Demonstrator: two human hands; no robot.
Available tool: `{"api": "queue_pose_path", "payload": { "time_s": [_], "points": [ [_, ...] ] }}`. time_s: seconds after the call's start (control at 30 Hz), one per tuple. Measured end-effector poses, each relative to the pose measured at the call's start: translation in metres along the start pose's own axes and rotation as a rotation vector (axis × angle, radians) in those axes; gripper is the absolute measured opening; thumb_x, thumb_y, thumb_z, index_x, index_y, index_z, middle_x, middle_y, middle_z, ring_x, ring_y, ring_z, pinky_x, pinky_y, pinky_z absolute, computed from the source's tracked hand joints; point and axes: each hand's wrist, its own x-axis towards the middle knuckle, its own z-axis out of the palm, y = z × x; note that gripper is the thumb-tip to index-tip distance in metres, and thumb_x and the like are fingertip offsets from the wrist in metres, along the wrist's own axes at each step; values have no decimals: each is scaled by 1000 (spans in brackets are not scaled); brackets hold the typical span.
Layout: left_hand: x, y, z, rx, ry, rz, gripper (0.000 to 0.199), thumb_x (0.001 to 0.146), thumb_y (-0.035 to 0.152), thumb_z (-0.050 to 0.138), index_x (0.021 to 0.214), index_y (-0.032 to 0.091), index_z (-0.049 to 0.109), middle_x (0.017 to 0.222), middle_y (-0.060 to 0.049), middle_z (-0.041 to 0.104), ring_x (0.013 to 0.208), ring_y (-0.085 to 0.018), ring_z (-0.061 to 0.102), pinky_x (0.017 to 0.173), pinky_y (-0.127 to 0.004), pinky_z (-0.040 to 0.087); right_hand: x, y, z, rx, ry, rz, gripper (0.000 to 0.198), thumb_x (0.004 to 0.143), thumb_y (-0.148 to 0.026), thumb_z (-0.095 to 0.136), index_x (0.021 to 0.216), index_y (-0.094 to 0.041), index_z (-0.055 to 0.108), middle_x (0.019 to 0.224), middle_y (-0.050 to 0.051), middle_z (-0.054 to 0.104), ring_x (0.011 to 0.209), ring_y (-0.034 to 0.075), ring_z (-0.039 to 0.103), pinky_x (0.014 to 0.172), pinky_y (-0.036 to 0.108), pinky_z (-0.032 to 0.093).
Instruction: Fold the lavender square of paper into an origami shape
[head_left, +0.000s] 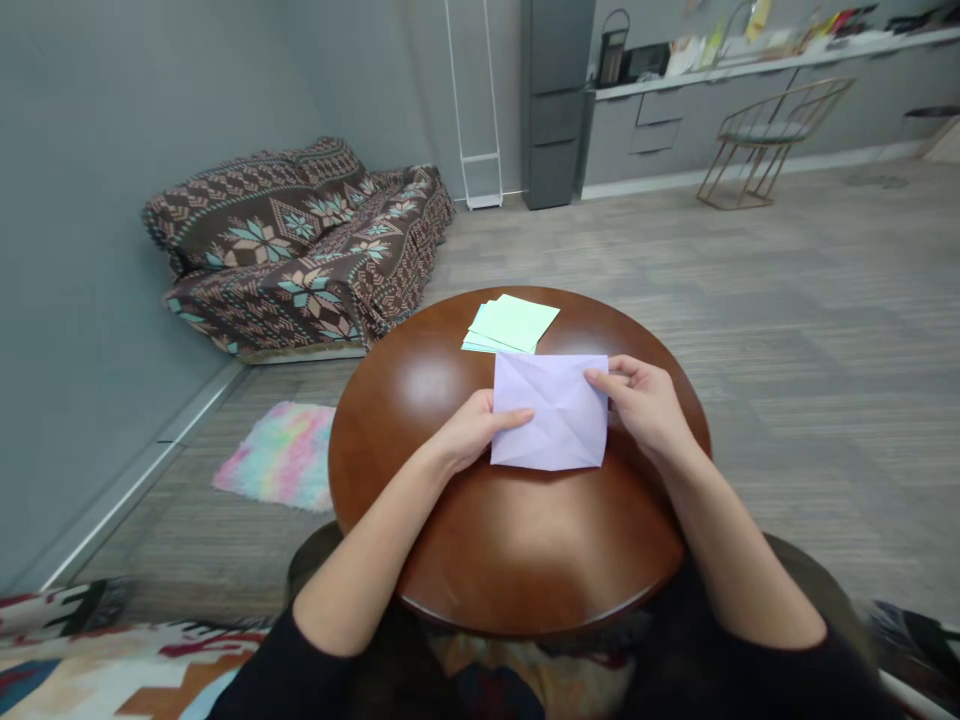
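Note:
A square sheet of lilac paper [556,428], marked with crossing crease lines, is held up between both hands over the round table. My left hand [480,428] grips its left edge, thumb on the front and fingers behind. At the upper right corner, my right hand [637,395] pinches the sheet between thumb and fingers. The fingertips behind the paper are hidden. Just beyond the sheet lies a small fanned stack of light green paper [516,322], with bluish sheets showing beneath.
The round brown wooden table [390,420] stands before me. A sofa with a patterned cover [315,250] and a fluffy pastel rug [281,455] are to the left. Further back are a grey fridge [555,110], a kitchen counter [660,130] and a wire-framed chair [765,135].

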Motion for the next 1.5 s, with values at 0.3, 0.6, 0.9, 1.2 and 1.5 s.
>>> {"api": "queue_pose_path", "payload": {
  "time_s": [0.3,0.6,0.9,1.2,1.5],
  "points": [
    [6,-2,-1,-133,128,91,45,71,33,88,109,12,76,108,-15,78,98,-27,73,93,-38,54,-4,-4,5,65,-104,44,47,66,-43,88,100,-20,66,76,4,76,65,20,68,60,31,53],
    [10,2,1,-178,242,196,42,70,39,88,99,13,76,94,-10,79,90,-24,73,88,-35,55,-1,1,4,24,-45,-12,54,66,-45,89,103,-22,58,76,3,78,67,22,71,64,34,56],
    [17,-6,-11,27,344,294,49,72,47,85,106,15,69,86,-8,79,71,-22,72,70,-32,56,-2,-3,6,113,-62,-130,80,66,-37,90,132,-26,47,79,1,78,72,22,73,60,30,56],
    [11,2,-11,96,291,284,94,63,35,93,143,18,44,92,-8,79,81,-24,74,75,-33,55,2,-1,4,151,61,-210,76,61,-32,92,127,-24,55,91,3,78,82,22,74,68,33,59],
    [9,6,-17,315,366,412,39,68,35,89,96,14,71,92,-7,77,82,-22,72,76,-31,54,5,-1,-4,42,88,-46,59,56,-33,94,107,-16,71,81,5,78,67,17,67,56,26,52]
  ]
}}
